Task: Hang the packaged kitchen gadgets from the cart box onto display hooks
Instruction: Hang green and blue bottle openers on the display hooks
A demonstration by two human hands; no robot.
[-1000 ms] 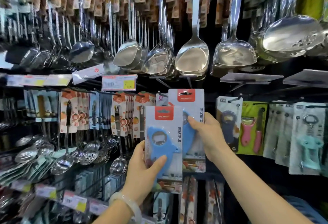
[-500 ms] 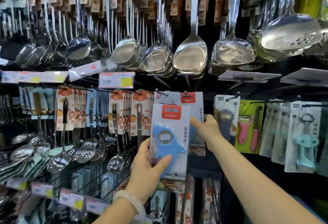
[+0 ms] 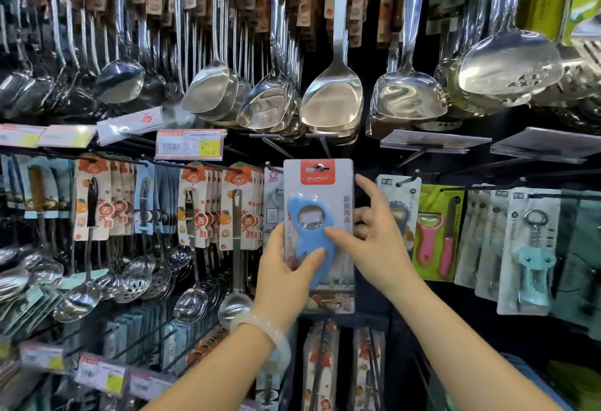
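Two hands work one card in the head view, the only view I have: the left hand (image 3: 286, 267) grips the lower left edge of the bottle opener pack (image 3: 318, 235), thumb across the blue opener, while the right hand (image 3: 367, 241) pinches the right edge, thumb on the front and fingers partly behind. The pack sits just below centre, and its red header slot looks threaded on the display hook (image 3: 320, 167) at 12 o'clock of the card, though I cannot tell how far back it has slid. My worry is that if I let go with the slot only on the hook's tip, the card could slip off and drop; pushing crookedly could tear the slot or nudge the grey opener pack (image 3: 398, 209) at 3 o'clock. As for containers, the cart box is out of sight, so I cannot say what is left in it. Steel spatulas (image 3: 331, 98) hang at 12 o'clock, and a pink peeler pack (image 3: 435, 235) at 3 o'clock.
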